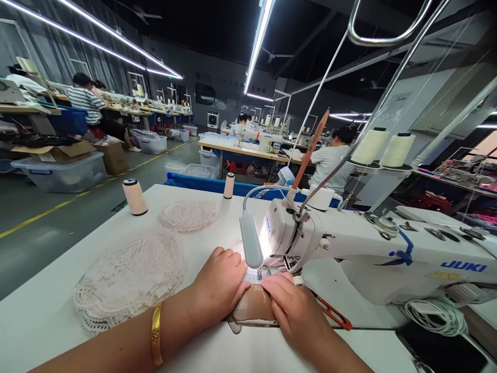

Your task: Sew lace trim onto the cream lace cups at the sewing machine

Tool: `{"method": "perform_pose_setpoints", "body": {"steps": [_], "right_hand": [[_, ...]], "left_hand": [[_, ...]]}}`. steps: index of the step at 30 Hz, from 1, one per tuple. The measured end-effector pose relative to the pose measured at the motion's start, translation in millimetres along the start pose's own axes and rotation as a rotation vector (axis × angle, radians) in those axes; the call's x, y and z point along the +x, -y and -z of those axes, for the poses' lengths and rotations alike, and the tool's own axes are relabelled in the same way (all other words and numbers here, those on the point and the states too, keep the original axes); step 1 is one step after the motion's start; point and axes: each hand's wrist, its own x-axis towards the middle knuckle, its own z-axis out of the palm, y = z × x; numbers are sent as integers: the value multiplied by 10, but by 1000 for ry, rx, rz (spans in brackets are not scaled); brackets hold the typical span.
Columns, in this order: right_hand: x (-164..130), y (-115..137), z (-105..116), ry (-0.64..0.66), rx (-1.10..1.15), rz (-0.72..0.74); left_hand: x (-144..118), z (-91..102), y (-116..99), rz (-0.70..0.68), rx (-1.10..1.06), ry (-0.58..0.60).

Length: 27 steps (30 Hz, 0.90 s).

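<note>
My left hand [219,285] and my right hand [293,305] both press down on a small tan fabric piece [252,305] lying in front of the needle of a white JUKI sewing machine [349,243]. The left hand covers the piece's left end; a ring is on one finger and a gold bangle on the wrist. Fingertips of the right hand reach toward the presser foot under the machine's lit lamp [251,241]. Red thread snips [334,313] lie just right of my right hand. The needle itself is hidden by glare.
A stack of white lace rounds [128,280] lies left of my arm, a smaller lace round [189,215] farther back. Two thread spools [134,197] stand at the white table's [58,305] far edge. Other people sew at tables beyond. White cable [437,313] coils at right.
</note>
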Motion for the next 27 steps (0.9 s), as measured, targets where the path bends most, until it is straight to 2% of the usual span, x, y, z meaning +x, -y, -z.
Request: {"method": "perform_pose_setpoints", "body": {"steps": [2, 4, 7, 9, 12, 14, 17, 19, 23, 27], "right_hand": [[32, 74, 13, -37, 71, 57], [64, 155, 17, -56, 146, 95], [92, 259, -25, -10, 266, 142], [88, 302, -82, 33, 326, 210], [59, 326, -147, 26, 321, 271], [44, 331, -135, 24, 305, 227], [48, 347, -43, 76, 325, 151], [63, 363, 22, 113, 332, 105], [80, 384, 75, 138, 372, 16], [60, 371, 50, 178, 407, -125]], "left_hand": [[6, 55, 29, 6, -2, 36], [9, 91, 85, -16, -53, 11], [-5, 120, 160, -94, -154, -22], [-26, 141, 175, -76, -199, 49], [-62, 166, 155, 53, -197, 196], [-80, 164, 134, 54, -179, 211], [-85, 142, 106, -18, -198, 106], [-77, 137, 88, 3, -348, 90], [-57, 120, 34, 160, -830, 187], [-41, -5, -34, 250, -1026, 126]]}}
